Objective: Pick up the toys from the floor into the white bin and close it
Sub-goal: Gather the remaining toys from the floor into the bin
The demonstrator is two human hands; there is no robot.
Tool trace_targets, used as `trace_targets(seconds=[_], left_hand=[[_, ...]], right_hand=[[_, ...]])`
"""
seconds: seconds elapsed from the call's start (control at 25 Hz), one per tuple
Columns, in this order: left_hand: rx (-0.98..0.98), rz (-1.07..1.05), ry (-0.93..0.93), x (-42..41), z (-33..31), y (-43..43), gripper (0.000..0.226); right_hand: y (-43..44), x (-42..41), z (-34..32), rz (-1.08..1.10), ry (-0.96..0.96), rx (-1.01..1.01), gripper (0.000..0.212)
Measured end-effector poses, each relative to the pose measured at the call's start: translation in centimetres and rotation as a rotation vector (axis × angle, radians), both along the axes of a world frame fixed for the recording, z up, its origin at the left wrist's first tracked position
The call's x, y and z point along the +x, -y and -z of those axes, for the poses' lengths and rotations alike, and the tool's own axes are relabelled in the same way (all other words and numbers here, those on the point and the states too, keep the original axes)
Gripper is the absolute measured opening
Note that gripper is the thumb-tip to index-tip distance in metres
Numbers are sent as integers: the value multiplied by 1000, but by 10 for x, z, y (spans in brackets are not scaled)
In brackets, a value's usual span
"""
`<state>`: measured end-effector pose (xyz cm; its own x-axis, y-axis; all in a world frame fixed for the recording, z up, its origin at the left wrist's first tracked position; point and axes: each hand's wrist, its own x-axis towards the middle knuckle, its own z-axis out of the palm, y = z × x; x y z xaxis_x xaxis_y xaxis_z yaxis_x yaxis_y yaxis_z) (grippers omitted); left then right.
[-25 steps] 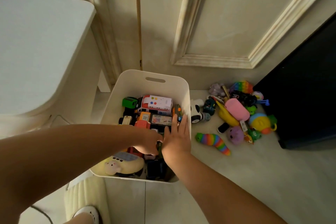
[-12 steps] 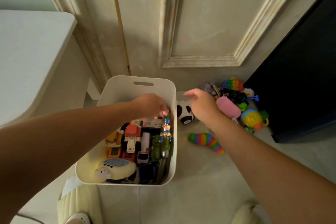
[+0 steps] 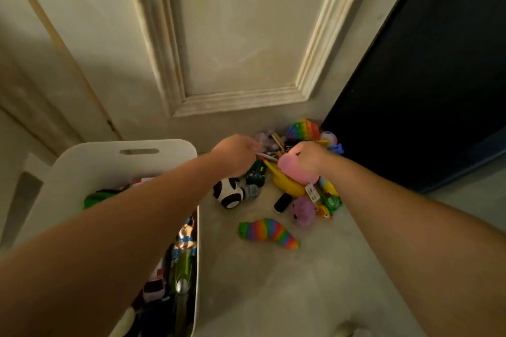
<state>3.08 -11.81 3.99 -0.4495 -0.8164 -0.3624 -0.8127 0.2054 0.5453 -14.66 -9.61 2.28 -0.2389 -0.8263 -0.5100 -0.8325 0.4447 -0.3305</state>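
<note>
The white bin [image 3: 109, 164] stands at the left, open and holding several toy cars. To its right a pile of toys lies on the floor: a panda ball [image 3: 228, 193], a rainbow slug [image 3: 268, 234], a purple plush [image 3: 302, 212], a yellow toy [image 3: 287, 186] and a rainbow pop-it [image 3: 302, 130]. My right hand [image 3: 310, 157] grips a pink soft toy [image 3: 297, 174] at the top of the pile. My left hand [image 3: 236, 154] reaches over the bin's far corner, fingers curled down beside a dark green toy [image 3: 256, 172]. What those fingers hold is hidden.
A panelled cream door [image 3: 241, 35] closes off the far side right behind the pile. A black cabinet [image 3: 438, 76] stands against the pile's right side. Bare tiled floor [image 3: 273, 282] stretches toward me from the bin and the slug.
Both hands left the bin and moved right to the toy pile. The right hand has closed around the pink toy. The view has swung right and closer.
</note>
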Motion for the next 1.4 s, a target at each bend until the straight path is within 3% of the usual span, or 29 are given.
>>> trace_targets(seconds=[0.12,0.36,0.44,0.52,0.6,0.72,0.8,0.96,1.08,1.16,1.2,1.28,1.32,1.4], left_hand=[[72,-44,63,-9,44,25,41],[233,-99,180,-8,107,55,55],[263,-93,194,-12,116,58,56],[256,-102,165,-14,120,58,54],[238,-129,106,-15,120,57,54],[230,-145,46,-16,114,50,56],[308,-166,-17,-16,110,46,65],[444,-221,-263,-15,91,37,86],[444,-329,-500,-10,78,36,41],[366,-413,-457,-2,76,38,39],[332,-460,-430,3,78,41,42],[269,-544,-495,11,75,47,40],[259,-567,-535,14,71,50,39],[274,-575,-610,20,64,57,41]], right_hand=[[14,-28,42,27,-88,79,43],[24,-42,129,30,-201,37,89],[29,-39,141,78,-215,-17,93],[36,-39,146,148,-235,-77,82],[38,-41,150,175,-262,-148,58],[27,-40,146,81,-331,-284,35],[23,-36,132,26,-216,-308,40],[28,-7,95,134,361,-400,22],[37,29,82,258,705,-419,21],[50,38,84,417,805,-364,33],[56,39,90,471,799,-341,38],[61,36,111,375,581,-309,24],[56,39,122,197,428,-265,19],[37,52,152,-253,156,-140,44]])
